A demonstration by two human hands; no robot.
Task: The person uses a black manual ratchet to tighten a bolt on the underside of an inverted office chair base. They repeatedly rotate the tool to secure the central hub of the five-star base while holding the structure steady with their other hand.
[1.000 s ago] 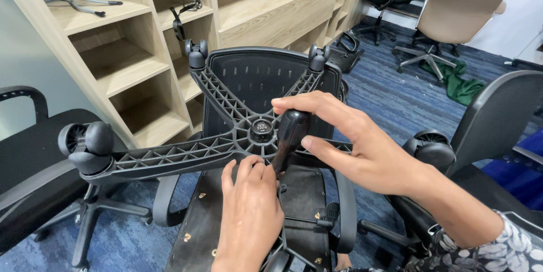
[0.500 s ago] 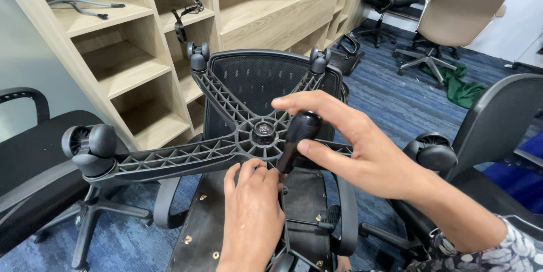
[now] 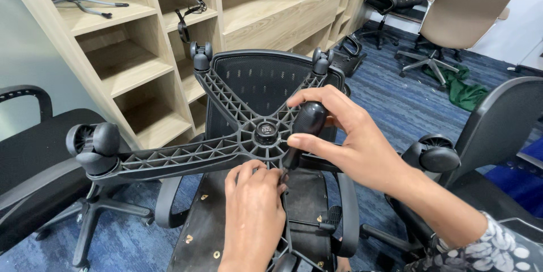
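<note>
An office chair lies upside down in front of me, its black star-shaped base (image 3: pixel 226 122) pointing up with castor wheels (image 3: pixel 93 142) at the arm ends. My right hand (image 3: pixel 350 142) is shut on the black handle of a screwdriver (image 3: pixel 305 127), which points down just right of the base hub (image 3: pixel 266 133). My left hand (image 3: pixel 254 210) rests on the underside of the seat (image 3: pixel 226 232), fingers pinched by the screwdriver tip. The tip itself is hidden behind my fingers.
Wooden shelving (image 3: pixel 141 40) stands at the back left, holding a few small items. Other black office chairs flank me at left (image 3: pixel 34 159) and right (image 3: pixel 498 130). A beige chair (image 3: pixel 469 11) and a green cloth (image 3: pixel 464 91) are on the blue carpet beyond.
My right hand has tilted the screwdriver handle slightly and stays at the hub. My left hand's fingers have closed in around the tip.
</note>
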